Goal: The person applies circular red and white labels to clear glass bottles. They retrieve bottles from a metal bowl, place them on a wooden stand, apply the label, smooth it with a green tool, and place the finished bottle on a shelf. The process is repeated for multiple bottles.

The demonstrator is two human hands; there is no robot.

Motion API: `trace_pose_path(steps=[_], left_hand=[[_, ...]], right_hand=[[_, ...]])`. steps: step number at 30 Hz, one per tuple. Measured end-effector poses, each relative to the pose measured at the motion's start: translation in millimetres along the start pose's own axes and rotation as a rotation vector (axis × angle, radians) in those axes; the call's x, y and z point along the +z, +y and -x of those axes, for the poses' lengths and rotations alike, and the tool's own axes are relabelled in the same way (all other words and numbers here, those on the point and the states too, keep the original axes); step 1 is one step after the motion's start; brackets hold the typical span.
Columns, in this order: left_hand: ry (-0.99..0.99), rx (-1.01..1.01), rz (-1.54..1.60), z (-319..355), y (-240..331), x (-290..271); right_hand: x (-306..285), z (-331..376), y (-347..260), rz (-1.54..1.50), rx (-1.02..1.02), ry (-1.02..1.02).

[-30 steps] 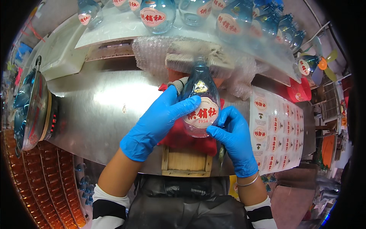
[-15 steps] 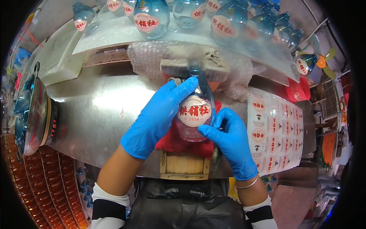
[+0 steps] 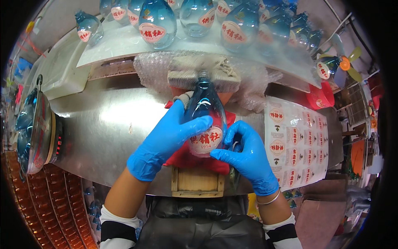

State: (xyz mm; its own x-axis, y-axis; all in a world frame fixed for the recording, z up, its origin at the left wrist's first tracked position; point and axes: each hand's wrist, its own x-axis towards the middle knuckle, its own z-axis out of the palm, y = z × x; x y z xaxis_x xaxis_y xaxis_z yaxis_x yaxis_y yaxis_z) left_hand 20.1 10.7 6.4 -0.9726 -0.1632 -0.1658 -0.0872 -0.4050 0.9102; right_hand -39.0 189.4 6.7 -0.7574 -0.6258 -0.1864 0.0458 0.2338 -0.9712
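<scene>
A blue-tinted, clear-bottomed glass bottle lies tilted, its neck pointing away from me. My blue-gloved left hand grips its left side, the thumb across the front at the top of the label. That label is pale pink with red characters and sits on the lower body. At the bottle's lower right, my gloved right hand has its thumb tip at the label's edge and its fingers curled along the side. Under the bottle is a red cloth over a wooden frame. Behind the neck stands a cloth-wrapped pad.
A sheet of labels lies on the right of the metal table. Several similar bottles stand on the white shelf behind. Bubble wrap hangs at its edge. At left is a scale bearing a pan of bottles. A red container stands far right.
The bottle has come lower and nearer me, its neck now clear of my left thumb. That thumb has slid from the neck down to the label's top. My right thumb stays at the lower edge.
</scene>
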Motion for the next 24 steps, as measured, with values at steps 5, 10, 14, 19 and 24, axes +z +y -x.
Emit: trace_pose_path(steps=[5,10,14,19,24], left_hand=[[0.167,0.590,-0.524,17,-17,-7],[0.267,0.597,-0.776,40,-11,-2],[0.279,0.644,-0.769,37,-7,9],[-0.127,0.498,-0.707,61,19,74],[0.013,0.705,-1.105,64,16,68]], right_hand=[[3,-15,-26,0.122,-0.310,0.157],[1,-39,-28,0.317,-0.618,0.016],[-6,-17,-24,0.286,-0.587,-0.044],[-23,46,0,0.187,-0.570,0.002],[-90,159,34,0.113,-0.021,0.085]])
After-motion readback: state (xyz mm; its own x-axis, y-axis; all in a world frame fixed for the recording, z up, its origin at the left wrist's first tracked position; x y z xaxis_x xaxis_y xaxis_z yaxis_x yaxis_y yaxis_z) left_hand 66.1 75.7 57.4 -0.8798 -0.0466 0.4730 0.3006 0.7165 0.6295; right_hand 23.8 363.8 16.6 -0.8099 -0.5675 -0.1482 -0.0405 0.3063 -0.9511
